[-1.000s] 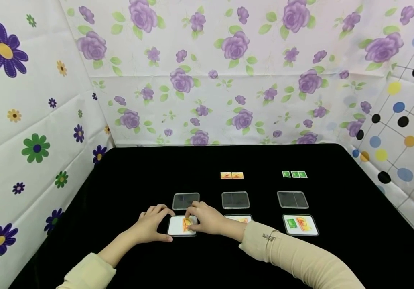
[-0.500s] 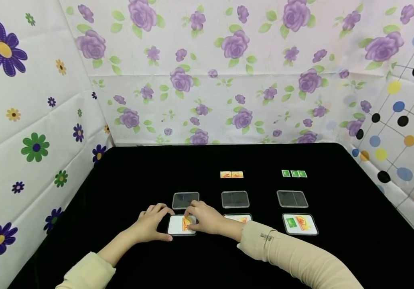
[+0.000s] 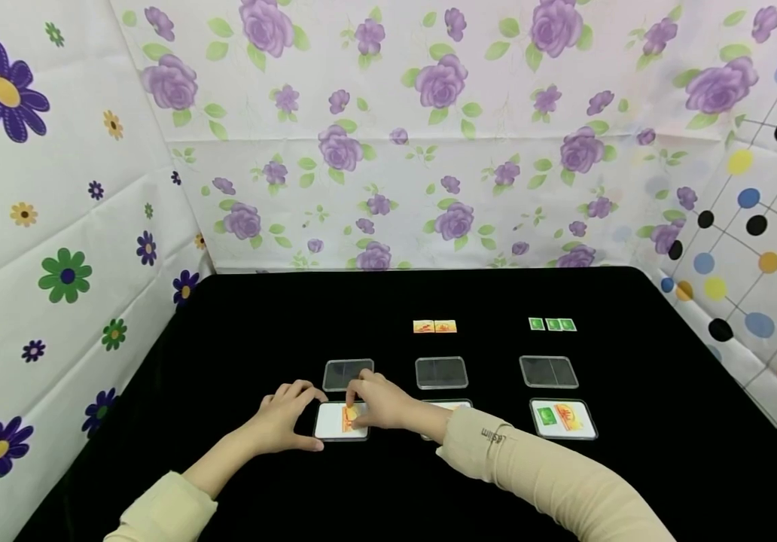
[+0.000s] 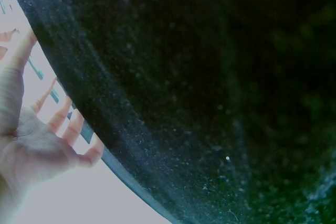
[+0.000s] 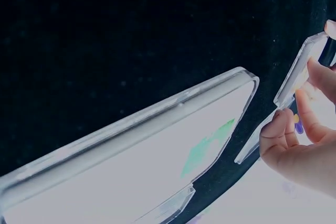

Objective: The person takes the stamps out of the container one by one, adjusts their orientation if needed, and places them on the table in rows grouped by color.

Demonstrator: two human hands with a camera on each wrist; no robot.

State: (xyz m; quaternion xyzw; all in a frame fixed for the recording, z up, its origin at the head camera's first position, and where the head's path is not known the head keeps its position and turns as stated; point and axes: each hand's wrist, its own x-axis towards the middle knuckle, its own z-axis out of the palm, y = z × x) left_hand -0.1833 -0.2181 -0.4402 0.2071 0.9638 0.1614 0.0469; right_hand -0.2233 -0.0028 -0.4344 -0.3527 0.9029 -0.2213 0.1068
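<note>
My left hand spans the left side of a shallow clear case holding a white card. Its thumb lies by the lower edge and its index fingertip touches the upper corner. At the case's right part, my right hand pinches a small orange picture card, thumb below and index above; it lies against the white surface. In the right wrist view, the other fingers of the right hand are curled. Seen from the left wrist, the left hand has its fingers spread and relaxed.
Three transparent cases form a row behind. A middle white-card case is partly under the right wrist. To the right, another case shows a green and an orange picture. Two orange cards and three green cards lie farther back.
My right hand has shifted slightly up and left at the orange picture card, its forearm now covering more of the middle case. The left hand stays in place.
</note>
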